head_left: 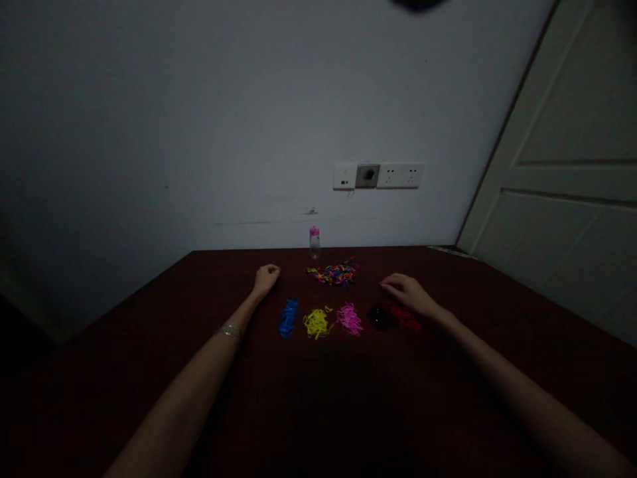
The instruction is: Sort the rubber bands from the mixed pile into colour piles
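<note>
My left hand (267,279) rests on the table, fingers curled in, and nothing shows in it. To its lower right lies a pile of blue rubber bands (287,318). My right hand (405,292) is over the right side with its fingertips pressed together; whether anything small is in them I cannot make out. Beneath it is a pile of red rubber bands (405,318), partly in shadow, beside a black pile (380,317). Yellow bands (317,323) and pink bands (350,319) lie in separate piles between. Farther back, between my hands, is a mixed multicoloured heap (337,273).
A clear bottle with a pink cap (314,243) stands behind the mixed heap, close to the wall. The dark red table (318,411) meets a pale wall with sockets (399,176). A white panelled door (562,186) is at the right.
</note>
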Demonstrator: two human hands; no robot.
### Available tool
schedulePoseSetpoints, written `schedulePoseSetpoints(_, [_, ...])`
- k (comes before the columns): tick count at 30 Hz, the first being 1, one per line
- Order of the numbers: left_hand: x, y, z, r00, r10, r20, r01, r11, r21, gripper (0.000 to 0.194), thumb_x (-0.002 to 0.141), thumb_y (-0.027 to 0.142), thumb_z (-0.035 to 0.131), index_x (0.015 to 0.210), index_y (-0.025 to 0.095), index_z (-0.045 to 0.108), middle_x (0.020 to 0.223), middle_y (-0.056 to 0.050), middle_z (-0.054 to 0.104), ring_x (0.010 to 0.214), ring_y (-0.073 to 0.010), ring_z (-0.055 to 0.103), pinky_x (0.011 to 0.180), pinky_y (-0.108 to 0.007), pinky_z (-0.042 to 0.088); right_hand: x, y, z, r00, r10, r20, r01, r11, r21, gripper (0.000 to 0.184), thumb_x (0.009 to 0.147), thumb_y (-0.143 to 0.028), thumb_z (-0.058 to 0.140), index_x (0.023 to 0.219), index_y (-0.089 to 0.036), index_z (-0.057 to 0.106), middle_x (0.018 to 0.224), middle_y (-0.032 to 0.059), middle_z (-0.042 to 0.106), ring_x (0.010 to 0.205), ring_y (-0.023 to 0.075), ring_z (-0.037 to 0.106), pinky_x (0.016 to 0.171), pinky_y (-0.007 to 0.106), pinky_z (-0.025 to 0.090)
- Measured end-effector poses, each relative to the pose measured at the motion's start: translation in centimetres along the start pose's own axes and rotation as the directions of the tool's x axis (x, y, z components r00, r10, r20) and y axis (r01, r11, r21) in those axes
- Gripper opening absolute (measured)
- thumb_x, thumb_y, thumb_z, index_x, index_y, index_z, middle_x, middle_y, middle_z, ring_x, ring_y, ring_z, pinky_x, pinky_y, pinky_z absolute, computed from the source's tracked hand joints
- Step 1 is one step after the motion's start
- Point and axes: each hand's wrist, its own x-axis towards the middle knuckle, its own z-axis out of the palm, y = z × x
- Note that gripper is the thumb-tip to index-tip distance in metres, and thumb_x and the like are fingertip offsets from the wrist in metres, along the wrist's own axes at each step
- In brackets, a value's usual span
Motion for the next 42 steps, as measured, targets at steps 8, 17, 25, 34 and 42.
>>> schedulePoseSetpoints(8, [0.7, 2.0, 0.7, 0.969, 0.12, 0.214, -0.157, 0.974, 0.161, 0.025, 0.072, 0.027, 0.055, 0.092, 0.018, 0.068, 0.091, -0.003, 0.068, 0.084, -0.0158, 0.061, 0.076, -0.022, 0.045, -2.7, 7.5, -1.9, 0.908, 0.374, -0.186, -0.381, 0.925, 0.002, 0.034, 0.076, -0.042, 0.048, 0.087, -0.018, 0.07, 0.095, 0.0079, 0.069, 0.089, 0.0243, 0.062, 0.083, 0.035, 0.046])
schedulePoseSetpoints(17, [1.9, 5.6, 2.3, 0.885, 0.286, 0.367, -0.414, 0.844, 0.341, 0.032, 0.08, 0.026, 0.044, 0.103, 0.019, 0.065, 0.11, -0.006, 0.062, 0.103, -0.0189, 0.056, 0.087, -0.025, 0.043, -2.9, 7.4, -1.5, 0.898, 0.403, -0.178, -0.41, 0.912, -0.002, 0.037, 0.076, -0.042, 0.047, 0.088, -0.016, 0.07, 0.097, 0.0086, 0.069, 0.092, 0.0241, 0.062, 0.086, 0.034, 0.044])
schedulePoseSetpoints(25, [3.4, 5.8, 2.9, 0.736, 0.334, 0.589, -0.638, 0.634, 0.438, 0.037, 0.081, 0.024, 0.041, 0.113, 0.028, 0.061, 0.11, -0.006, 0.058, 0.098, -0.0193, 0.056, 0.084, -0.027, 0.044, -2.9, 6.9, -1.4, 0.89, 0.407, -0.205, -0.414, 0.91, 0.008, 0.033, 0.075, -0.039, 0.049, 0.085, -0.016, 0.07, 0.094, 0.0094, 0.069, 0.091, 0.0237, 0.062, 0.085, 0.035, 0.045])
schedulePoseSetpoints(34, [3.1, 6.2, 2.8, 0.74, 0.372, 0.56, -0.654, 0.594, 0.469, 0.031, 0.082, 0.027, 0.041, 0.103, 0.026, 0.064, 0.107, -0.006, 0.056, 0.094, -0.0185, 0.056, 0.078, -0.026, 0.045, -3.0, 6.6, -1.5, 0.9, 0.393, -0.189, -0.402, 0.915, -0.015, 0.033, 0.077, -0.038, 0.048, 0.086, -0.016, 0.07, 0.096, 0.0096, 0.068, 0.092, 0.0231, 0.062, 0.085, 0.034, 0.045])
schedulePoseSetpoints(42, [2.6, 7.0, 2.7, 0.719, 0.394, 0.573, -0.683, 0.55, 0.48, 0.026, 0.082, 0.028, 0.041, 0.092, 0.023, 0.065, 0.102, -0.005, 0.056, 0.087, -0.0156, 0.055, 0.071, -0.022, 0.043, -3.0, 6.3, -1.7, 0.899, 0.4, -0.18, -0.41, 0.912, -0.024, 0.031, 0.077, -0.036, 0.048, 0.086, -0.016, 0.07, 0.096, 0.0086, 0.068, 0.091, 0.0219, 0.062, 0.085, 0.032, 0.045])
